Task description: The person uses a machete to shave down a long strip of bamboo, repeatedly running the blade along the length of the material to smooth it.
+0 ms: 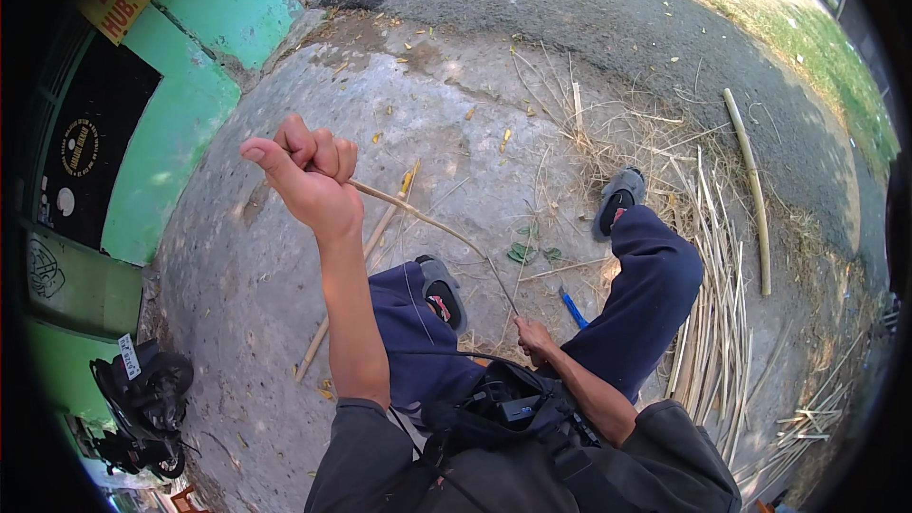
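Closest to the head camera, my right hand sits low by my right knee, fingers closed around the lower end of a thin bamboo strip; whether it also holds a blade I cannot tell. From that grip the strip runs up and to my left, its long axis slanting across the concrete ground, bowing slightly, to my raised left hand, a fist clamped on the upper end. Both hands hold the strip, well apart along it. Between my sandalled feet lies a blue tool, nearer my right hand. A bundle of split bamboo lies at the ground's right edge.
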Motion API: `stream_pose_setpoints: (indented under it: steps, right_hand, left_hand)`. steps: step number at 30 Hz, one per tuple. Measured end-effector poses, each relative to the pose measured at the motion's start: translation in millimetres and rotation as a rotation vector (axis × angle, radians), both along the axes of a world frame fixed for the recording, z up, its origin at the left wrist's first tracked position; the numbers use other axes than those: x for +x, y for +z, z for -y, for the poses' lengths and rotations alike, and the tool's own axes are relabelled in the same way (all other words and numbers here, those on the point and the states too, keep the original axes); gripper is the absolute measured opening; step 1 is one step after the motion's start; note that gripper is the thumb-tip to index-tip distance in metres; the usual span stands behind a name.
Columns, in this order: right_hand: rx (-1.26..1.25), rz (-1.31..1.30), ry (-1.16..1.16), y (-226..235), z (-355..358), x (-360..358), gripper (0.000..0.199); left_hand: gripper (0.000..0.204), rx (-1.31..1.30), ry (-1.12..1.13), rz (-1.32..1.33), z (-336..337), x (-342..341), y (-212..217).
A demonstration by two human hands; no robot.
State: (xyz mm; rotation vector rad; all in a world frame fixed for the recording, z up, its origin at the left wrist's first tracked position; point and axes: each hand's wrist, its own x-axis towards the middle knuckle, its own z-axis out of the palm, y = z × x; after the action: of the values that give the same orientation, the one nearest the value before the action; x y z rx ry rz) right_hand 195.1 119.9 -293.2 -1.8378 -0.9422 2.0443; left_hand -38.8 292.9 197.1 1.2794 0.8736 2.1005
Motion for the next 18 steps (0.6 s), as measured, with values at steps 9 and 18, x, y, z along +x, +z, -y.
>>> stream_pose_setpoints:
  steps: [9,18]
  right_hand:
    - [0.180,0.053,-0.002,28.4,-11.9,3.3,0.053]
    - [0.269,-0.089,-0.351,127.6,-28.8,30.6,0.043]
  left_hand:
    - [0.067,0.004,-0.051,0.009,14.4,-15.1,5.9]
    - [0.061,0.225,-0.267,0.076,55.9,-23.7,42.4]
